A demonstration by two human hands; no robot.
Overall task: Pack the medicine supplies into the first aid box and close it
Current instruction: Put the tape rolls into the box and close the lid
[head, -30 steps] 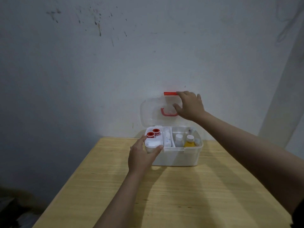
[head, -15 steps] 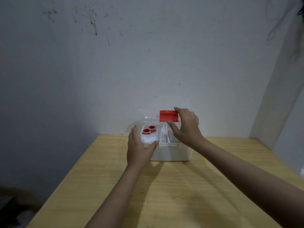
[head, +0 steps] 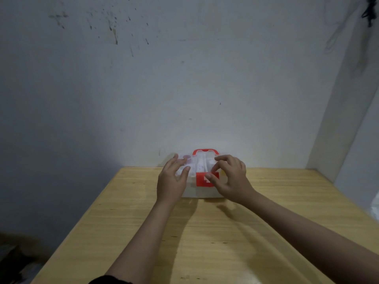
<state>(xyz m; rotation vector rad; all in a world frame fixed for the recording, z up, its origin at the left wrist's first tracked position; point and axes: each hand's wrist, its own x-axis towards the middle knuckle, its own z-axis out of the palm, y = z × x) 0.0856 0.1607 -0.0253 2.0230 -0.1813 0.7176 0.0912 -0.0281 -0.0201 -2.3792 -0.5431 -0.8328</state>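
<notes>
The white first aid box (head: 190, 193) stands at the far edge of the wooden table (head: 205, 242), against the wall. Its clear lid (head: 202, 163) lies down over the box, with the red handle (head: 205, 151) on top and the red latch (head: 200, 181) hanging at the front. Red-capped supplies show faintly through the lid. My left hand (head: 171, 183) rests flat on the lid's left side, fingers spread. My right hand (head: 231, 181) curls over the lid's right front, its thumb on the latch and its fingers on top.
A pale wall (head: 184, 89) rises right behind the box, and a side wall (head: 348, 130) closes the right. A white object (head: 376, 208) pokes in at the table's right edge. Dark clutter (head: 12, 259) lies on the floor at lower left.
My right hand has swung the lid from upright down onto the box. The left hand has shifted from the box's front corner up onto the lid. The view has tilted upward.
</notes>
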